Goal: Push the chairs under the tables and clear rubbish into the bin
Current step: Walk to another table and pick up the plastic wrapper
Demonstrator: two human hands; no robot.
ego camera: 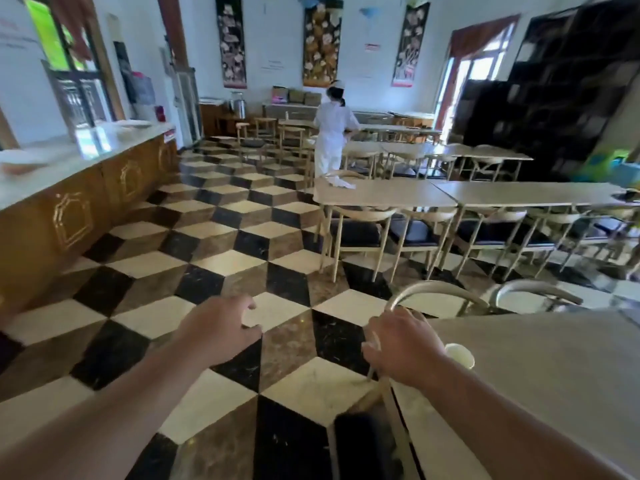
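My right hand (403, 344) is at the near table's left end, fingers curled by the curved back of a wooden chair (436, 292); whether it grips the chair is unclear. A paper cup (460, 355) stands on the near table (554, 375) just right of that hand. My left hand (221, 327) hovers over the floor with fingers loosely apart, holding nothing. A second chair back (536, 292) shows further right. A crumpled white cloth or paper (341, 182) lies on the middle table (384, 194).
A long serving counter (79, 209) runs along the left. Rows of tables with chairs tucked under fill the right. A person in white (332, 133) stands at a far table. Dark shelving (561, 91) is at the right. A checkered floor aisle (221, 237) lies between.
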